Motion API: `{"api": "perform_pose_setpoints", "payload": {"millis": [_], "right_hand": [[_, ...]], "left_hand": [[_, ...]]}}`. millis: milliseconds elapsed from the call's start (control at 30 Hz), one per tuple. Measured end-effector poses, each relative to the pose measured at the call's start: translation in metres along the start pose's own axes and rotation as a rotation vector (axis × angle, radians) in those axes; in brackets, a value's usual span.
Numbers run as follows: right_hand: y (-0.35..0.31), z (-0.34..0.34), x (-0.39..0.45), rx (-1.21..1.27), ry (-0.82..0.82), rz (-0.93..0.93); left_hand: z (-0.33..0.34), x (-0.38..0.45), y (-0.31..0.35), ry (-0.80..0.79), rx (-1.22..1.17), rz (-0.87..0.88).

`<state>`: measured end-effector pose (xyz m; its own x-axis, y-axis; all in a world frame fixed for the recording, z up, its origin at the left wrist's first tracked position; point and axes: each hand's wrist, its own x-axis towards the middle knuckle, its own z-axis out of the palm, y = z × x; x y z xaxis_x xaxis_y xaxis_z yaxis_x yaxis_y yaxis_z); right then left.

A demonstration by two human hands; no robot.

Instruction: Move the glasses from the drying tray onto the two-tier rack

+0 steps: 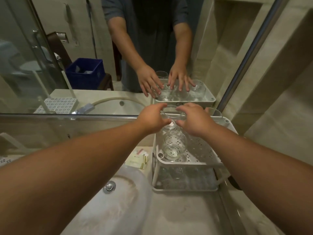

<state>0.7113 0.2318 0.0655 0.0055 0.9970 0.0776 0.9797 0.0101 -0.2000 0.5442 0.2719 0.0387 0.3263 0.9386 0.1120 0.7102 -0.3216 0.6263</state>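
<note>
Head view: both hands meet at frame centre over the rear of the rack [184,162], top tier. The left hand [152,118] and right hand [194,120] each curl fingers and thumb round one clear glass [171,114], gripping it from opposite sides. A second glass [174,147] stands on the perforated top tier, just below the held one. More glasses show blurred on the lower tier. The rack stands on the surface [177,216], right of the sink [108,200]. A mirror [67,48] fills the upper frame.
</note>
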Motion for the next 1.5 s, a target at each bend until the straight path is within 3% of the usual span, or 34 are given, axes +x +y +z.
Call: {"api": "perform_pose_setpoints", "payload": {"millis": [333,500,633,1267,1333,1433,1500], "right_hand": [[0.031,-0.006,0.003,-0.059,-0.019,-0.012],[0.035,-0.011,0.003,-0.106,-0.048,-0.101],[0.038,-0.016,-0.005,-0.131,-0.059,-0.119],[0.042,-0.024,-0.054,0.059,-0.117,-0.159],[0.047,-0.031,-0.055,0.123,-0.063,-0.156],[0.065,-0.039,-0.050,0.383,0.130,0.020],[0.082,-0.039,-0.043,0.372,0.227,0.106]], "left_hand": [[-0.005,-0.001,0.003,-0.009,0.048,0.054],[-0.012,-0.001,0.032,0.067,0.097,0.178],[-0.010,0.000,0.059,0.022,0.159,0.230],[0.017,-0.016,0.083,-0.082,0.333,0.206],[0.018,-0.017,0.084,-0.075,0.305,0.208],[0.018,-0.014,0.089,-0.043,0.282,0.191],[0.019,-0.008,0.095,-0.054,0.279,0.169]]}}
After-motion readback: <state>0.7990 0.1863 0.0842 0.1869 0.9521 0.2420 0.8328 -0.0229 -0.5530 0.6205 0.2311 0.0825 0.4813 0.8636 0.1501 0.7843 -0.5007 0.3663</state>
